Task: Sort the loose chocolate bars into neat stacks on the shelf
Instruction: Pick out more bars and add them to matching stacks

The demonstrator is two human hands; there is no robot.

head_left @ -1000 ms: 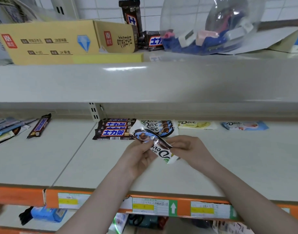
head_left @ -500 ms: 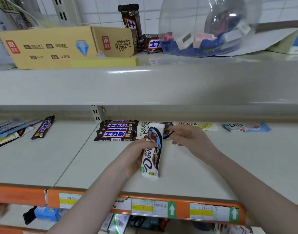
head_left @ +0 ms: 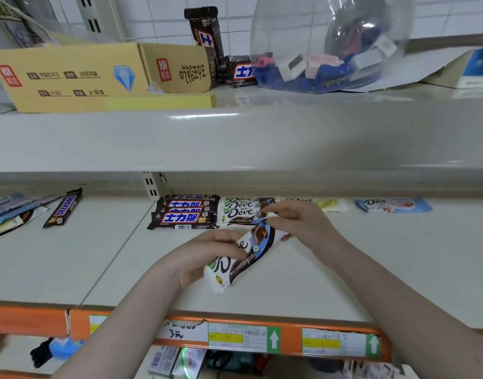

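A white and brown Dove bar [head_left: 248, 255] is held over the middle shelf [head_left: 344, 269], tilted with its far end up to the right. My left hand [head_left: 207, 255] grips its near half. My right hand [head_left: 295, 220] pinches its far end. Just behind lies a stack of matching Dove bars [head_left: 241, 210], with a stack of Snickers bars [head_left: 184, 213] to its left. A single Snickers bar [head_left: 64, 207] lies loose at the far left. A yellow Dove bar [head_left: 330, 205] and a blue Dove bar [head_left: 393, 205] lie at the back right.
The upper shelf carries a yellow cardboard box [head_left: 98, 75], two more Snickers bars [head_left: 207, 31], and a clear plastic dome [head_left: 330, 42]. Flat packets [head_left: 10, 214] lie at the far left. An orange price rail [head_left: 262, 337] fronts the shelf, with goods below.
The Dove bar turned from upright in my left hand to tilted right. My right hand left the Dove stack and took the bar's far end.
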